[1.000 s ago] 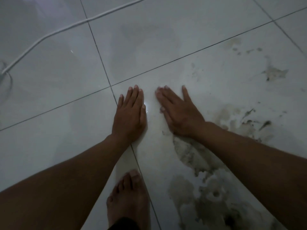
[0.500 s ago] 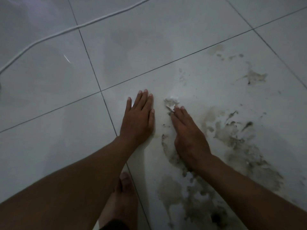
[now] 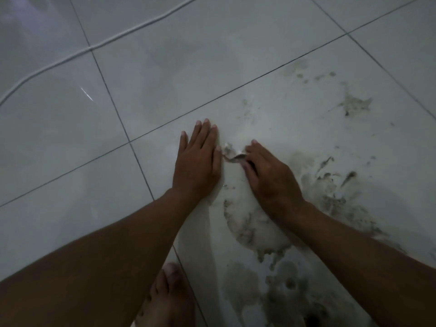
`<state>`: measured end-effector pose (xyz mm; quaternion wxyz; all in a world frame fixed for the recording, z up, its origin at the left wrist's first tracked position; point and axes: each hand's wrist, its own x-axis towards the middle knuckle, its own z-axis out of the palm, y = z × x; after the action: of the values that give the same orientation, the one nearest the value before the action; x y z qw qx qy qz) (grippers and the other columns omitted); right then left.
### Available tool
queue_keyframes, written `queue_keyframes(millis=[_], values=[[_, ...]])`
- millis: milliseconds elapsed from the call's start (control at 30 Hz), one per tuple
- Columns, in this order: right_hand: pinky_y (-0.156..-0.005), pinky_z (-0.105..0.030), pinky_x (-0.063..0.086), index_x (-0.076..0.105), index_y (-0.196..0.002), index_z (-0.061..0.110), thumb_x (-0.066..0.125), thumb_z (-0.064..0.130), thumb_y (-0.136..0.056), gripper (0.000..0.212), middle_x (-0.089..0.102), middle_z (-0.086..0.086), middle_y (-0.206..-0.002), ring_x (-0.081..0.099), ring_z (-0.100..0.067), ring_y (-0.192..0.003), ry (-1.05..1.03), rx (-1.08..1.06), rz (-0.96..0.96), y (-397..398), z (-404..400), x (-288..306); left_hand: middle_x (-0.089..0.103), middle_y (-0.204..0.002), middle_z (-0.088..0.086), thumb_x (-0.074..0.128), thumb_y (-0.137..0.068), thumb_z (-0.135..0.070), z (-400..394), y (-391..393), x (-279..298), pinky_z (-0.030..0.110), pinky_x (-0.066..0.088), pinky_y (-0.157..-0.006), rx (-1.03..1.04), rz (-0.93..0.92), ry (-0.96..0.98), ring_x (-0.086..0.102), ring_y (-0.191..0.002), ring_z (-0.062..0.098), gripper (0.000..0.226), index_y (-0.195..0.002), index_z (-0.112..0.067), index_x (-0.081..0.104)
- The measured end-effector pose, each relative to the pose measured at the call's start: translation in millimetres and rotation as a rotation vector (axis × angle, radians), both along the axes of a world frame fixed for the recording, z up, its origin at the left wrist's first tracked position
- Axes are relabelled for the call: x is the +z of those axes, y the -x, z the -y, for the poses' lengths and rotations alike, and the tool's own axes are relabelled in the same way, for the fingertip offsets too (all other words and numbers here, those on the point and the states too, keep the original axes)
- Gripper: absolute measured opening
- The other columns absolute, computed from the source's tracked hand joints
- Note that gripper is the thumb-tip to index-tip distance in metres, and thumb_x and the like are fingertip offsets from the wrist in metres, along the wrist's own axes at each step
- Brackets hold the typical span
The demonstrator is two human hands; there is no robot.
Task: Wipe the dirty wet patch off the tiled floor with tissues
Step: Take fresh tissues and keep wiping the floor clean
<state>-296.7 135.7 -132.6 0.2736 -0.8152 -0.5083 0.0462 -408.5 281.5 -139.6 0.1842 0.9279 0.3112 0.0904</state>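
My left hand (image 3: 197,161) lies flat, palm down, on the white tiled floor (image 3: 212,55), fingers together and holding nothing. Just to its right, my right hand (image 3: 269,178) presses down on a dirty, crumpled tissue (image 3: 230,152), whose grey soiled edge sticks out past the fingertips; most of the tissue is hidden under the hand. A dirty wet patch (image 3: 330,197) of grey-brown smears spreads to the right of and behind my right hand, with a darker pool (image 3: 283,291) near the bottom edge.
A white cable (image 3: 94,47) runs across the tiles at the upper left. My bare foot (image 3: 168,296) rests on the floor at the bottom centre, between my forearms. Small dirt splashes (image 3: 354,103) dot the tile at the upper right.
My right hand slid back toward me over the tile, dragging the tissue, which now shows beyond the fingertips. My left hand stayed flat on the floor. The camera view shifted slightly.
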Motion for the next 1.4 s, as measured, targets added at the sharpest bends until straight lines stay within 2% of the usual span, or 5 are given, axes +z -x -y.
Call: queue_keyframes(millis=[333,767,967,1233,1400], values=[[-0.121,-0.038,0.01,0.04,-0.143,0.0,0.041,0.012,-0.097,0.047,0.025,-0.019,-0.157,0.017,-0.031,-0.148,0.092,-0.185,-0.086,-68,-94,-3,0.014,-0.164,0.01,0.022,-0.101,-0.03,-28,-61,-7,0.043,0.003,-0.123,0.048,-0.035,-0.061,0.005,-0.152,0.02,0.058,-0.155,-0.007,0.02],[-0.118,-0.027,0.003,0.034,-0.146,-0.001,0.034,0.002,-0.099,0.048,0.023,-0.016,-0.158,0.016,-0.026,-0.149,0.106,-0.255,-0.071,-98,-118,-10,0.014,-0.163,0.009,0.025,-0.102,-0.027,-29,-60,-11,0.041,0.003,-0.124,0.047,-0.016,-0.077,0.005,-0.152,0.018,0.056,-0.155,-0.008,0.02],[-0.118,-0.035,0.026,0.054,-0.135,0.0,0.043,0.005,-0.093,0.043,0.048,-0.013,-0.145,0.039,-0.023,-0.139,0.069,0.195,0.058,-68,-73,-14,0.015,-0.163,0.01,0.024,-0.102,-0.028,-30,-61,-12,0.043,0.006,-0.124,0.042,-0.034,-0.089,0.007,-0.152,0.019,0.056,-0.154,-0.007,0.022],[-0.11,-0.04,0.028,0.063,-0.118,-0.009,0.049,-0.007,-0.086,0.035,0.058,-0.026,-0.13,0.053,-0.042,-0.124,-0.03,-0.328,0.04,-109,-80,-24,0.015,-0.163,0.009,0.023,-0.1,-0.028,-28,-61,-11,0.043,0.006,-0.124,0.044,-0.034,-0.081,0.006,-0.152,0.018,0.058,-0.155,-0.008,0.021],[-0.112,-0.039,0.036,0.064,-0.121,-0.004,0.04,0.005,-0.09,0.04,0.061,-0.018,-0.13,0.056,-0.031,-0.125,-0.041,0.064,0.096,-73,-77,-21,0.013,-0.164,0.01,0.022,-0.099,-0.031,-29,-62,-7,0.046,0.003,-0.123,0.044,-0.066,-0.068,0.004,-0.152,0.019,0.061,-0.155,-0.007,0.02]])
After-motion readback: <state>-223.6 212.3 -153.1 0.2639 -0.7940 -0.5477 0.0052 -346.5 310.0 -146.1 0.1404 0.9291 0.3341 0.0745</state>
